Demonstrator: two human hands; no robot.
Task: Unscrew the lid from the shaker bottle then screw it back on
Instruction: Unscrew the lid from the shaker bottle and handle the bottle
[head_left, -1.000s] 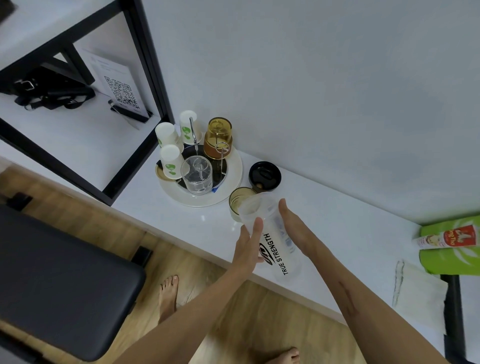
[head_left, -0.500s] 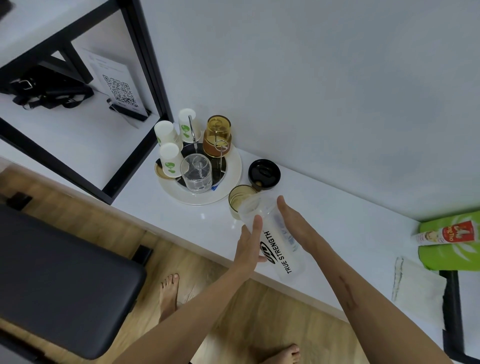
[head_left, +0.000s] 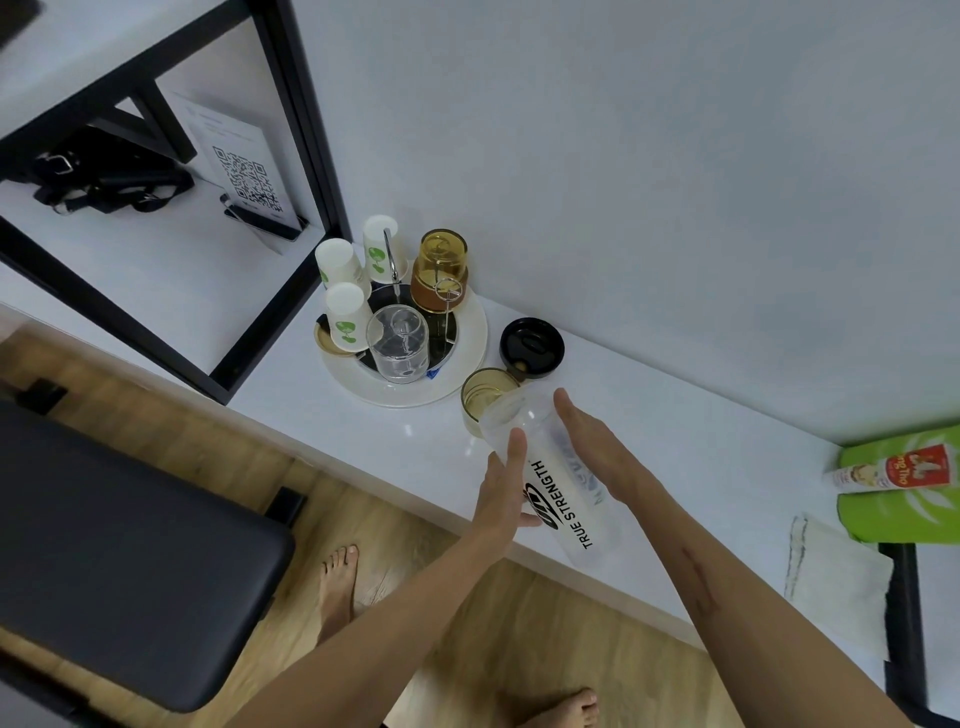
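The clear shaker bottle (head_left: 566, 483), printed "TRUE STRENGTH", stands open-topped near the front edge of the white counter (head_left: 701, 467). Its black lid (head_left: 532, 347) lies apart on the counter behind it, close to the wall. My left hand (head_left: 501, 491) lies flat against the bottle's left side, fingers straight and thumb across the front. My right hand (head_left: 592, 441) presses flat against the bottle's right side, fingers pointing toward the rim. The bottle is held between both hands.
An amber glass (head_left: 485, 397) stands touching the bottle's far left. A round white tray (head_left: 467, 364) holds paper cups, a clear glass and an amber jar. At right lie a green packet (head_left: 904, 509), a tube and a white cloth (head_left: 831, 577). A black-framed shelf stands left.
Both hands and the bottle keep almost the same pose; only the view has shifted slightly.
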